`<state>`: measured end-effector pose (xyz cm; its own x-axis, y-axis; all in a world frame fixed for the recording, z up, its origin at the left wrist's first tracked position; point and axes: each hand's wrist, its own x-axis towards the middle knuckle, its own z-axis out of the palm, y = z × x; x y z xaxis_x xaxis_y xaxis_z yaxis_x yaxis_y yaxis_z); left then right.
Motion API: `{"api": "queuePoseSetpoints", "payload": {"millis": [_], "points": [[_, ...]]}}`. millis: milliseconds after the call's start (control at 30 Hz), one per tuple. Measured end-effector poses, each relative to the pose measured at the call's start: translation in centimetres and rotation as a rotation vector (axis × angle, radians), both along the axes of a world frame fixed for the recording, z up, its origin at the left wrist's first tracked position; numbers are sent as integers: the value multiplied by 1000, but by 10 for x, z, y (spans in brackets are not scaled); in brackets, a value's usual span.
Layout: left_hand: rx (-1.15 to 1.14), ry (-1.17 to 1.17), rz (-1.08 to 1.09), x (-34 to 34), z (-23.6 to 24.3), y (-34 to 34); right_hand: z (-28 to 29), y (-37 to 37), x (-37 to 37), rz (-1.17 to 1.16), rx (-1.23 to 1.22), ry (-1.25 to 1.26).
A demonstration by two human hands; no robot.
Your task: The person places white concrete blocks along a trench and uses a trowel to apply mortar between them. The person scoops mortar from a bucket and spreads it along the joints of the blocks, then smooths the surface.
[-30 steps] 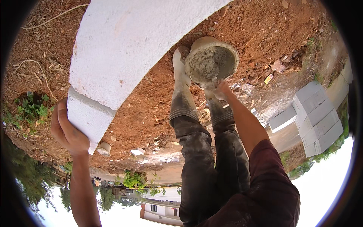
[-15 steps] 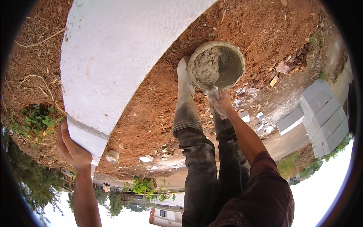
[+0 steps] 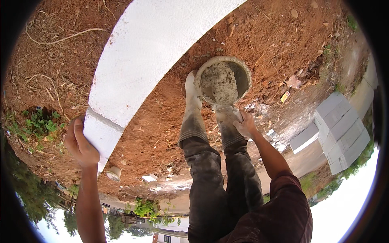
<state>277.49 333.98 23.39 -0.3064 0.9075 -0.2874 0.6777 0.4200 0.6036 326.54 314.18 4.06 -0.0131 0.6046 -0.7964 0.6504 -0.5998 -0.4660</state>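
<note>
A white block wall (image 3: pixel 137 60) curves across the upper left, with a grey mortar joint near its close end. My left hand (image 3: pixel 82 141) is closed round the outer side of the white block (image 3: pixel 101 135) below that joint; some fingertips are hidden. To the right stands a round bucket (image 3: pixel 247 77) with a mortar-crusted rim. My right hand (image 3: pixel 245 124) grips the pale handle of a trowel (image 3: pixel 238 116) at the bucket's near rim. A thick heap of wet grey mortar (image 3: pixel 221 83) lies at the trowel's front and covers most of its blade.
My boots (image 3: pixel 192 97) stand on reddish soil close to the bucket. Stacked grey blocks (image 3: pixel 342 129) are at the right, beside a single block (image 3: pixel 304 137). Litter and white rubble (image 3: pixel 279 143) lie between. A small pale container (image 3: pixel 114 173) sits near the wall's end.
My right hand has drawn the trowel back toward me, and the mortar now forms a heap toward the bucket's near rim. My left hand stays on the block. The whole view has shifted.
</note>
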Motion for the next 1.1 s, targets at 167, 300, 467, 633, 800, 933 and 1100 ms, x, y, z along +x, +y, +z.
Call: {"api": "queuePoseSetpoints", "payload": {"millis": [167, 300, 467, 633, 800, 933, 1100], "points": [[38, 47, -11, -1, 2, 1, 67, 17, 18, 99, 22, -101], [61, 92, -89, 4, 7, 6, 143, 51, 36, 125, 87, -114], [86, 181, -68, 4, 19, 8, 237, 145, 37, 142, 173, -124], [110, 226, -66, 2, 22, 9, 314, 268, 36, 312, 503, -147], [56, 197, -2, -1, 21, 4, 352, 402, 44, 548, 768, -340], [78, 226, -35, -1, 18, 6, 355, 510, 73, 878, 1003, -682], [1, 209, -11, 1, 22, 6, 331, 576, 20, 1262, 898, -1022]]}}
